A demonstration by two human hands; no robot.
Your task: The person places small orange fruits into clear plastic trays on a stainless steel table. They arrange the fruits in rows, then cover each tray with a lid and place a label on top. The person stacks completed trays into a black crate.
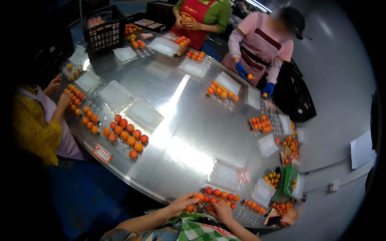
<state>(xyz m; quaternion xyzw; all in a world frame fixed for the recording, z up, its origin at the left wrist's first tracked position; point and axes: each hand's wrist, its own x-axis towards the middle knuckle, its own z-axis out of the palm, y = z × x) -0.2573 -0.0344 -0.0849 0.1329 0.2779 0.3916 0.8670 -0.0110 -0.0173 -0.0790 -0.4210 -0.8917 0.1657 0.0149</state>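
At the table's near edge, my left hand [181,205] holds a round orange-red fruit [198,197], perhaps a tomato, between thumb and fingers. Another fruit [189,207] lies just below those fingers. My right hand [222,212] reaches over the near side of a clear plastic tray, its fingertips at an orange fruit [210,208]; whether it grips that fruit is not clear. Rows of red and orange fruits [223,195] fill the visible part of this tray. Right behind it lies a clear, lid-like plastic piece with a whitish pad [226,173], with a printed card [245,175] at its side.
A shiny metal table [181,117] carries more fruit trays [125,134] along its rim. To my right are a smaller tray [255,206], loose fruits [283,207] and a green basket [290,179]. Co-workers stand left [42,120], across [196,21] and far right [262,51]. A black crate [104,36] stands far left.
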